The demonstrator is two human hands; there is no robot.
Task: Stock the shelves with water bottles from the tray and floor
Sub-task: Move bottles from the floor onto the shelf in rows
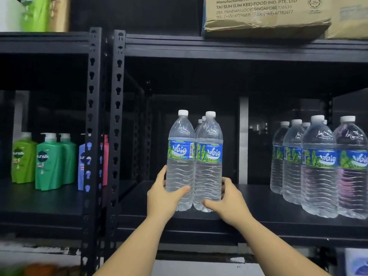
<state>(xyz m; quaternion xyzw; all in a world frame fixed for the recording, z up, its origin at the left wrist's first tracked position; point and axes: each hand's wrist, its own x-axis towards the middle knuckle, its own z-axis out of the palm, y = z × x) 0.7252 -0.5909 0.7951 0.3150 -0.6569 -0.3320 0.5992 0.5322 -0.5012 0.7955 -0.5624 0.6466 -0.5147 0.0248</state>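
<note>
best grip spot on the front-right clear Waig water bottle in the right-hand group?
Probably the ribbed lower body, below the label, of the front-right clear Waig water bottle, coming from the open shelf front. It stands upright with a neighbouring bottle tight on its left.
</note>
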